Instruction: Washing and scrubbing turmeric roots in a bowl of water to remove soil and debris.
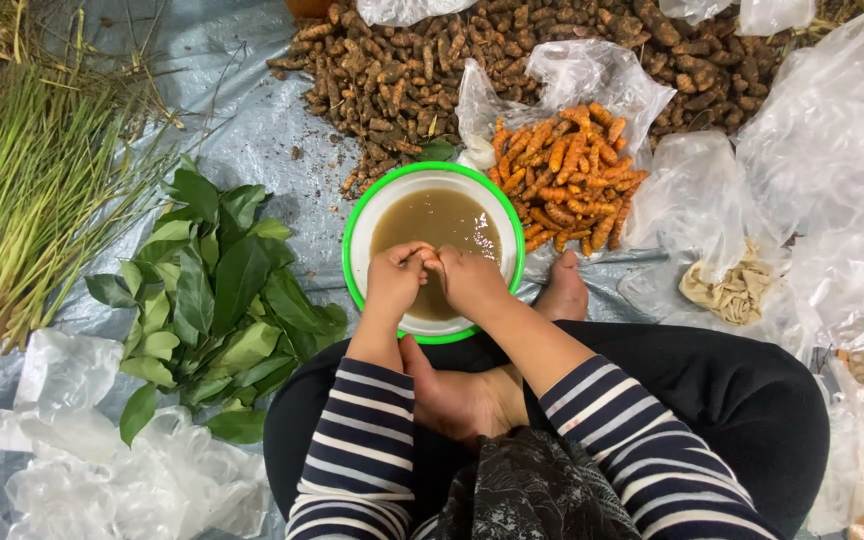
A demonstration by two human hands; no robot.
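My left hand (395, 279) and my right hand (469, 280) meet over a white bowl with a green rim (356, 222) that holds murky brown water (437, 218). Both hands pinch one small root piece (429, 262) between their fingertips, just above the water. The piece is mostly hidden by my fingers. I sit cross-legged on the ground in striped sleeves, with my bare feet (465, 400) under the bowl's near edge.
Peeled orange turmeric roots (570, 172) lie on a clear plastic bag right of the bowl. A large heap of unpeeled brown roots (422, 60) lies behind. Green leaves (212, 290) and lemongrass stalks (22, 190) lie left. Crumpled plastic bags (832, 160) are at right.
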